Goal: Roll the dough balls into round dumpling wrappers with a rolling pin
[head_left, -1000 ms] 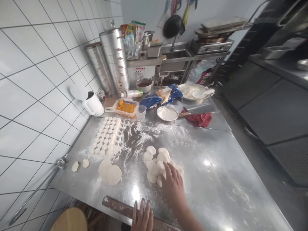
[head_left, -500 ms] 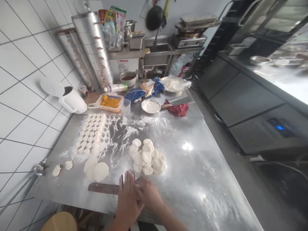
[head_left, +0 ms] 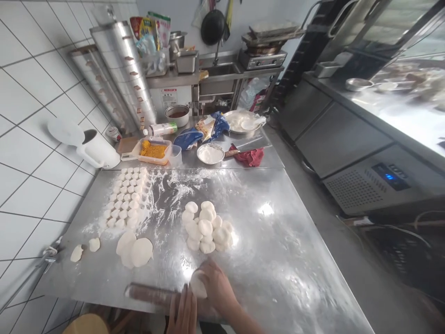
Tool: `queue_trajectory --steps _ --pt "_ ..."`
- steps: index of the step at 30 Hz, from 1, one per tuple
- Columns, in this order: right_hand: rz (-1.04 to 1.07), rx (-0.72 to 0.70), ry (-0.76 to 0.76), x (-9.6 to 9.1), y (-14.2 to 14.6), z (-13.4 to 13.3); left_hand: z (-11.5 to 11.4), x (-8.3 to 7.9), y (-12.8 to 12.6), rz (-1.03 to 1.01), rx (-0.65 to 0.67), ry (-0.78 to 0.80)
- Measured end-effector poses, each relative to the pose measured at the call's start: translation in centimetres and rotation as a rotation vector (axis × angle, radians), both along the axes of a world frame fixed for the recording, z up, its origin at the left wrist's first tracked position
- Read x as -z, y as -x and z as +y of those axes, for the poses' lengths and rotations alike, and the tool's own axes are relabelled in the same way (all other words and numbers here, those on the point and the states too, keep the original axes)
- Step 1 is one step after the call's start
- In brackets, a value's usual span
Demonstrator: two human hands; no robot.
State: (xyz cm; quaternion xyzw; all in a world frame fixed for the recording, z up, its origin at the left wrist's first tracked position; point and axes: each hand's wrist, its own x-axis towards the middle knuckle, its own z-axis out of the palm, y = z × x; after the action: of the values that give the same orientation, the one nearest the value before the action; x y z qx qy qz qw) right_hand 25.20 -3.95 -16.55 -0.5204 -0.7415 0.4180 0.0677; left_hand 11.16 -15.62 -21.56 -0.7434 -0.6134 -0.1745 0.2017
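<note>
A dark rolling pin [head_left: 148, 294], blurred by motion, lies crosswise near the front edge of the steel table. My left hand [head_left: 182, 311] rests on it with the fingers stretched out flat. Just right of those fingers, my right hand [head_left: 218, 288] is closed on the edge of a small pale dough disc [head_left: 198, 284]. Ahead of the hands sits a heap of flattened dough balls [head_left: 206, 228]. To the left, thin round dough sheets [head_left: 142, 253] overlap one another.
Rows of small dough pieces [head_left: 128, 195] lie in flour at the left. Two dough scraps [head_left: 77, 253] are near the tiled wall. Behind stand a box of orange filling [head_left: 153, 149], a flour bowl [head_left: 210, 154], a red cloth [head_left: 252, 157] and a white jug [head_left: 100, 150].
The rolling pin and my left hand have moved toward the front edge. The dough disc now shows in my right hand. The whole view has shifted slightly.
</note>
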Motion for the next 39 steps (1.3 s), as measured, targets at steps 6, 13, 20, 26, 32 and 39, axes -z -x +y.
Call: queue_trajectory --steps 6,13,20,26,32,39 --pt "0.021 0.014 -0.017 0.0 -0.7 -0.7 1.7 -0.7 -0.6 -0.111 -0.018 0.314" --pt "0.01 0.125 0.013 -0.5 -1.5 -0.9 -0.6 0.4 -1.8 -0.022 -0.026 -0.082" --pt "0.024 0.092 0.001 0.0 -0.8 0.6 1.5 -1.3 -1.9 -0.13 -0.041 0.33" --pt "-0.004 0.145 0.04 -0.5 -2.1 -1.9 -1.1 -0.2 -2.6 -0.076 -0.02 0.139" --pt "0.012 0.13 0.057 -0.8 -2.2 0.3 0.9 -0.8 -2.8 -0.155 0.0 0.3" --pt "0.012 0.159 0.079 -1.2 -3.2 -1.1 0.7 -0.5 -3.4 -0.125 -0.016 0.26"
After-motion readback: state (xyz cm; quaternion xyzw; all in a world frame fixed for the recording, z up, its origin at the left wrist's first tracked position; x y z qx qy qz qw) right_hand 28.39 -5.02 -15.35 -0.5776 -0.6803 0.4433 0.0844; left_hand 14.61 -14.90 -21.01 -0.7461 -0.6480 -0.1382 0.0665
